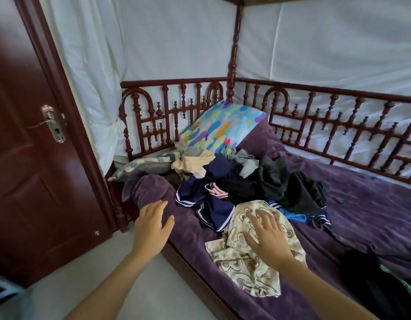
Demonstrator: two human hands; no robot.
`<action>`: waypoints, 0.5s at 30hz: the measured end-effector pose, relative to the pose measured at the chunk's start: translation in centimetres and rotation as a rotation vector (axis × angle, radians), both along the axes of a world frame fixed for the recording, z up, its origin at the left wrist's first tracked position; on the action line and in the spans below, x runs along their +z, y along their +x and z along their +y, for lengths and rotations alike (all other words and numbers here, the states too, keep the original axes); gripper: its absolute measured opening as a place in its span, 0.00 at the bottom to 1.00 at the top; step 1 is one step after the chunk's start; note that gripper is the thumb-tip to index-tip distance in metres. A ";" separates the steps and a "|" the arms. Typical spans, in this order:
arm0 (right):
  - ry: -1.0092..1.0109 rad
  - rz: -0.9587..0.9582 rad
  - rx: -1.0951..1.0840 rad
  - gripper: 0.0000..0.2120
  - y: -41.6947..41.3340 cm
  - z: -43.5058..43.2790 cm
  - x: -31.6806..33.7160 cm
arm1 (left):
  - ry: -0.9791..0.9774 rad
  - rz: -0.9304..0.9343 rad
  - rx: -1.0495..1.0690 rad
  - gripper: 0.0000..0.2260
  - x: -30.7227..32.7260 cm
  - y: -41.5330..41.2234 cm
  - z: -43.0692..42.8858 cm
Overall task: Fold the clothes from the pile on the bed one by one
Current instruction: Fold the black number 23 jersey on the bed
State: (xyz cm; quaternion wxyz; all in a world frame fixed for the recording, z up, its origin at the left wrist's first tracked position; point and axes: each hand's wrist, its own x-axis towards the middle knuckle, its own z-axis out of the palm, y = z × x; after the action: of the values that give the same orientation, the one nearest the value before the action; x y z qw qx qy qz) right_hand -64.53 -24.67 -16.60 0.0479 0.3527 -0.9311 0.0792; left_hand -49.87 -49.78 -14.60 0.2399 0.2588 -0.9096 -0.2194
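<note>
1. Nearest the lens: two bare forearms, reaching up from the bottom edge toward the bed (361, 215)
2. Left hand (152, 224): hangs palm down over the purple cover near the bed's front edge, fingers straight and close together, thumb held apart, holding nothing
3. Right hand (268, 236): spreads palm down over the cream printed garment (241, 266), fingers wide and straight, gripping nothing; touching or just above, cannot tell
4. Cream printed garment: lies crumpled on the purple cover at the near side of the pile (246, 181), apart from the left hand; long axis runs away from the viewer, near end toward the bed's front edge, far end touching the navy striped garment (211, 204); collar end or hem end, cannot tell
5. Pile: sits mid-bed behind the right hand, with the navy striped garment at the front left, a black garment (292, 188) to the right and a beige garment (193, 165) at the back
6. Behind the pile: a colourful pillow (225, 125) leaning on the carved wooden railing (176, 105), with a grey-blue pillow (144, 166) lying flat to its left
7. Around the bed: white curtain (176, 42) behind the railing, dark red door (26, 158) at left
</note>
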 end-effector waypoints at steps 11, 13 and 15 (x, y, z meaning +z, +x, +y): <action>-0.013 -0.209 -0.202 0.26 -6.7 -11.5 -5.1 | 0.324 -0.061 -0.075 0.18 -6.4 -9.6 -12.0; -0.002 -0.262 -0.275 0.26 -7.3 -13.6 -5.8 | 0.366 -0.102 -0.102 0.17 -7.4 -10.8 -14.4; -0.010 -0.292 -0.332 0.26 -7.6 -15.3 -6.5 | 0.385 -0.124 -0.127 0.17 -8.5 -12.5 -16.6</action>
State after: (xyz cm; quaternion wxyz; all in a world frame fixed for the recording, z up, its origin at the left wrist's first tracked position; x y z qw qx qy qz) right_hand -72.15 -40.01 -23.08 -0.0731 0.1793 -0.9731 0.1249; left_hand -62.41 -66.33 -23.06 0.1151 0.2549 -0.8785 -0.3873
